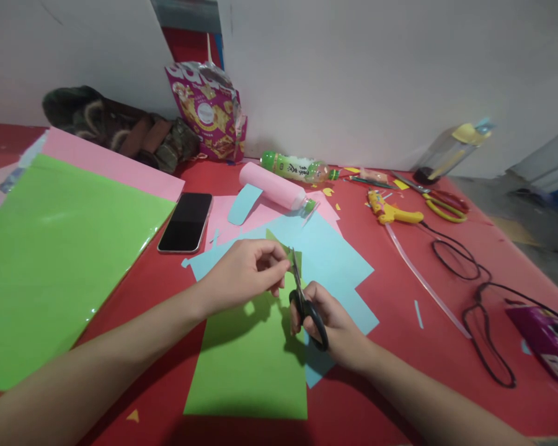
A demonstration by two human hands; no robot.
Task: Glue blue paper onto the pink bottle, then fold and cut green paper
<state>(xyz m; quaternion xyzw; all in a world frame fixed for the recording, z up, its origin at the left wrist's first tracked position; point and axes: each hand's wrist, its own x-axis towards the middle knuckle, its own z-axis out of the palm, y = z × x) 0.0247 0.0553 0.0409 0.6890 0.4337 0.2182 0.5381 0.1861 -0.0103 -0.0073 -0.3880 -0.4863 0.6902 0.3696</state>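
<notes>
My left hand (251, 267) pinches a small piece of green paper (297, 267) between thumb and fingers. Scissors with black handles (317, 328) are gripped in my right hand (330, 319), their blades pointing up and away beside that green piece. Whether the blades are cutting into it is hard to make out. Below both hands lies a larger green sheet (248, 381), overlapping light blue paper (341, 266). Just beyond, a bottle wrapped in pink paper (272, 186) rests on its side, with a light blue strip (244, 205) against it.
To the left are a black phone (186, 223) and a large green sheet (65, 248). A green-labelled bottle (288, 165) and a purple snack bag (209, 114) sit near the wall. On the right are a yellow glue gun (393, 210), its cord, larger scissors (444, 204) and a purple box (542, 341).
</notes>
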